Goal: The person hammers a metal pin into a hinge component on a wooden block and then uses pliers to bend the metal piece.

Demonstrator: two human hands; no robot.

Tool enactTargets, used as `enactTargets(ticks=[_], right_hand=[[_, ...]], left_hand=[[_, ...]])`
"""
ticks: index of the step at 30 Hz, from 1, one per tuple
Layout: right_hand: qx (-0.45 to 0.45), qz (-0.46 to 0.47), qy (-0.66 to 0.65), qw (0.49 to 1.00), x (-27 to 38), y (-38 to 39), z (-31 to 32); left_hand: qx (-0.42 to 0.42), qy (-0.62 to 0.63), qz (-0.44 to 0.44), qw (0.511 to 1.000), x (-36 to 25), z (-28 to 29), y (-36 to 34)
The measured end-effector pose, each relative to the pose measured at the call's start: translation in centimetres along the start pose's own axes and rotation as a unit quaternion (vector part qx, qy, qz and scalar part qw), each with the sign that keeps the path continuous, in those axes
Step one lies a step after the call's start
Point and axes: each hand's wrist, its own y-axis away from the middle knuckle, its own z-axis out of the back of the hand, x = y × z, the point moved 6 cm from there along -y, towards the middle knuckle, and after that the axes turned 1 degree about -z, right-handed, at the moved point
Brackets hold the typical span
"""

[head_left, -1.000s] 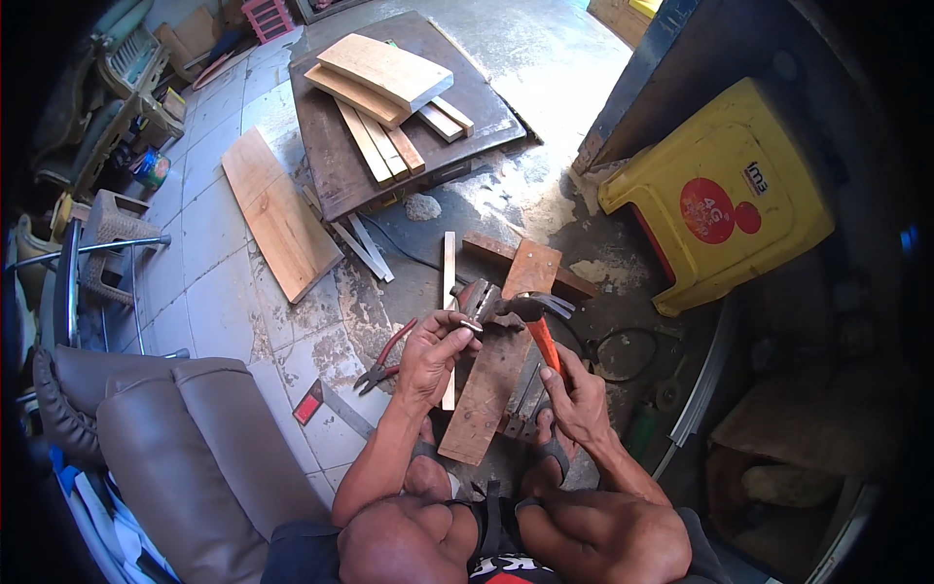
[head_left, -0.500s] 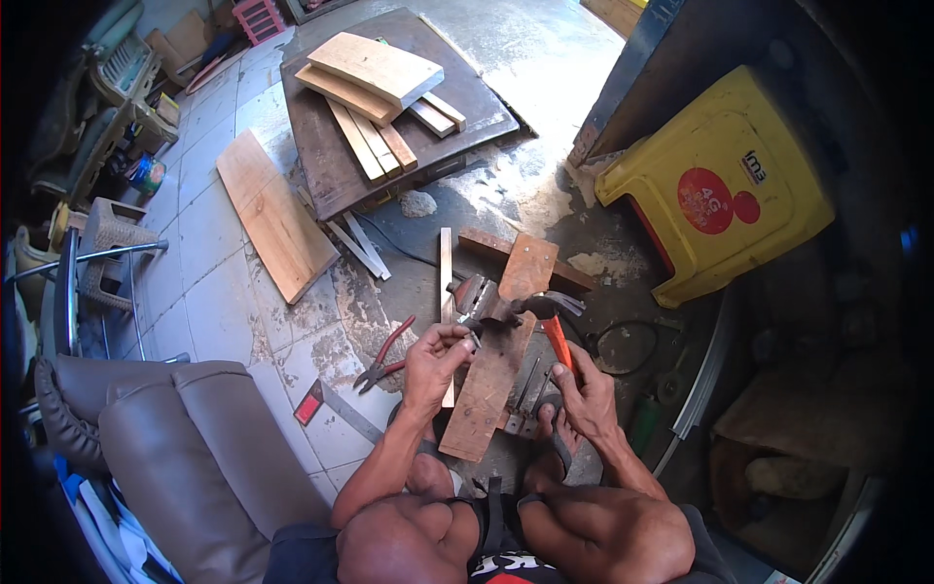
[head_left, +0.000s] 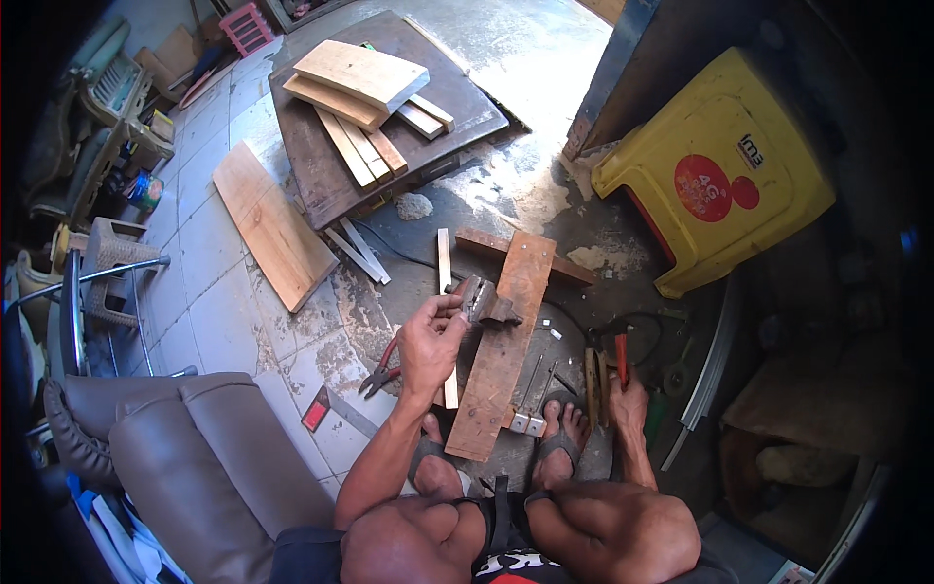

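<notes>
My left hand [head_left: 433, 343] is closed in a pinch beside a worn metal block [head_left: 478, 298]. Whatever lies between its fingertips is too small and hidden to name. Next to that block, a dark iron piece [head_left: 502, 313] rests on a long brown wooden plank [head_left: 494, 375], which lies slantwise in front of my feet. Off to the right, my right hand [head_left: 628, 397] is low near the floor, wrapped round the orange handle of a hammer [head_left: 623, 360]. The hammer's head is dark and hard to make out there.
Red-handled pliers [head_left: 381, 372] and a square with a red end [head_left: 336, 413] lie to my left. Beyond are a loose board [head_left: 274, 224] and a low brown table [head_left: 457, 146] stacked with cut wood [head_left: 360, 78]. A yellow plastic stool [head_left: 725, 175] stands right, a brown padded seat [head_left: 214, 467] left.
My right hand has swung the hammer away from the plank, down and to the right. My left hand has stayed close to the metal block, shifting only slightly.
</notes>
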Motion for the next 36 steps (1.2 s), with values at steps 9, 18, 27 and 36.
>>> enactTargets(ticks=[9,18,27,36], right_hand=[[-0.113,0.196,0.059,0.972,4.7,0.0,2.0],[0.232,0.324,-0.232,0.887,24.6,4.3,2.4],[0.278,0.21,-0.299,0.888,23.9,4.6,0.5],[0.239,0.257,-0.302,0.886,22.8,4.6,0.6]], left_hand=[[0.065,0.176,0.071,0.98,-2.0,-1.7,1.6],[0.148,0.29,0.055,0.944,-3.4,-3.9,3.3],[0.174,0.191,-0.033,0.965,-4.7,-2.4,4.2],[0.161,0.207,0.011,0.965,-4.0,-2.7,4.1]])
